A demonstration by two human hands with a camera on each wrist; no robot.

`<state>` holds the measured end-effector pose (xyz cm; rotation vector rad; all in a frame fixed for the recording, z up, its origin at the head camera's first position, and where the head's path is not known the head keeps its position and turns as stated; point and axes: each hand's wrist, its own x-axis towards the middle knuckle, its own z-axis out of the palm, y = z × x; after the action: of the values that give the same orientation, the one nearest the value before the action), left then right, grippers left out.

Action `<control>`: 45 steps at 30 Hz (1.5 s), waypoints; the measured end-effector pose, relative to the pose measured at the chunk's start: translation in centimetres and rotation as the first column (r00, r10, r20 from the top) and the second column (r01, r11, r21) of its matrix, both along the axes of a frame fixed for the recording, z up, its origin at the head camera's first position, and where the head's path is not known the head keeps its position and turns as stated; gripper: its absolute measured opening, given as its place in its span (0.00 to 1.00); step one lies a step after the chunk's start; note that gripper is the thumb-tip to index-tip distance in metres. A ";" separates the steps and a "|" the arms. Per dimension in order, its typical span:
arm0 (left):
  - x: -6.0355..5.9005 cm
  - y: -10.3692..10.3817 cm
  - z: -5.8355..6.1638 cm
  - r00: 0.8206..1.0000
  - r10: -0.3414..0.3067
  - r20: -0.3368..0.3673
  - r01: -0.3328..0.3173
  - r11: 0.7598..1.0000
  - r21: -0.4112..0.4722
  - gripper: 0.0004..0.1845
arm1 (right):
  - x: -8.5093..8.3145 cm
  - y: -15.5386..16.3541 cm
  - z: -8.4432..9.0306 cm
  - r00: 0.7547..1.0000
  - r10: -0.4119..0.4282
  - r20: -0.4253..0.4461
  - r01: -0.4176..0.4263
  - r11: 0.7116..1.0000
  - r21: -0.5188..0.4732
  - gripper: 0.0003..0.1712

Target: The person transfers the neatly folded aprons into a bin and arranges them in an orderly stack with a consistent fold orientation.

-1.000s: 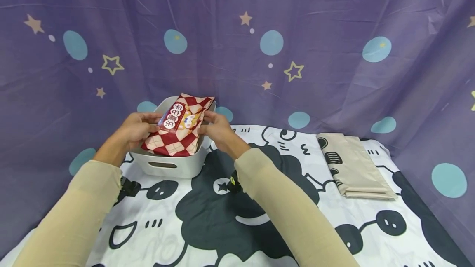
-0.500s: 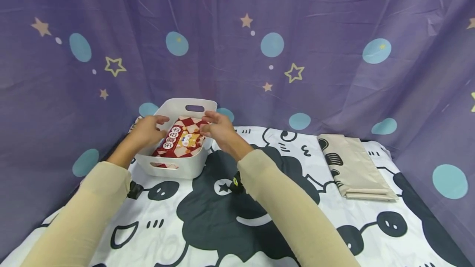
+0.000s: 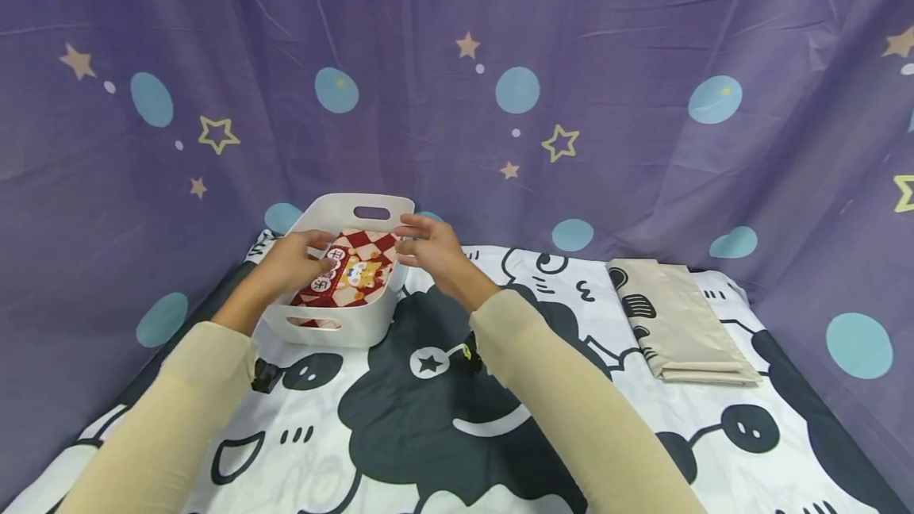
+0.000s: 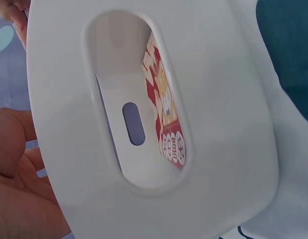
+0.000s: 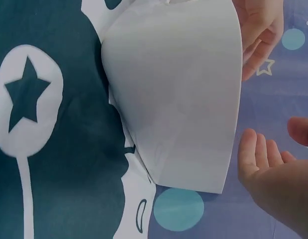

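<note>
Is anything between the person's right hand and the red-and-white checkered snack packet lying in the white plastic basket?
Nothing visible blocks it. The right hand hovers open above the right rim of the white plastic basket, and the red-and-white checkered snack packet lies exposed from above. The left hand is at the packet's left edge, on the far side.

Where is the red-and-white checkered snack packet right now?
In the head view, the red-and-white checkered snack packet lies inside the white plastic handled bin, left of centre, between both hands.

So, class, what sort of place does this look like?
Probably a staged recording corner, not a lived-in room: a purple star-print curtain as backdrop, a cartoon-print sheet over the surface, and a white basket holding a snack pack.
</note>
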<state>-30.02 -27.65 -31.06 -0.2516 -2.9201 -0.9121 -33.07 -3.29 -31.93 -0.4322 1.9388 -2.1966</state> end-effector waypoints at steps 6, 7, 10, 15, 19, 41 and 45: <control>0.1 1.0 0.0 1.000 0.005 0.015 -0.006 1.000 0.012 0.27 | 0.0 1.8 0.1 0.999 -0.009 -0.041 0.011 0.999 0.049 0.30; 0.1 1.1 0.0 1.000 0.008 0.018 -0.008 1.000 0.010 0.27 | 0.1 2.1 0.2 0.999 -0.008 -0.046 0.010 0.999 0.053 0.30; 0.2 1.7 0.0 1.000 -0.001 0.010 0.001 1.000 0.008 0.28 | 0.1 3.1 0.2 0.998 -0.013 -0.069 0.019 0.997 0.074 0.29; 0.2 2.4 0.0 0.998 -0.035 -0.046 0.035 0.999 0.008 0.27 | 0.2 4.9 0.1 0.993 -0.028 -0.117 0.040 0.994 0.103 0.28; 0.2 3.1 0.1 0.996 -0.060 -0.067 0.062 0.998 0.030 0.26 | 0.3 6.4 0.0 0.990 -0.035 -0.139 0.050 0.993 0.105 0.28; 1.4 9.5 0.7 0.961 -0.174 -0.217 0.193 0.978 0.072 0.23 | 0.7 15.7 -1.8 0.974 -0.126 -0.189 0.172 0.954 0.246 0.27; 1.4 10.5 0.7 0.948 -0.211 -0.237 0.232 0.970 0.067 0.23 | 1.0 17.1 -1.8 0.970 -0.137 -0.200 0.187 0.949 0.254 0.27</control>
<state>-28.60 -17.18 -30.35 -0.6446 -2.6668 -0.9735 -32.08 13.86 -33.76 -0.4545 2.4120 -1.9975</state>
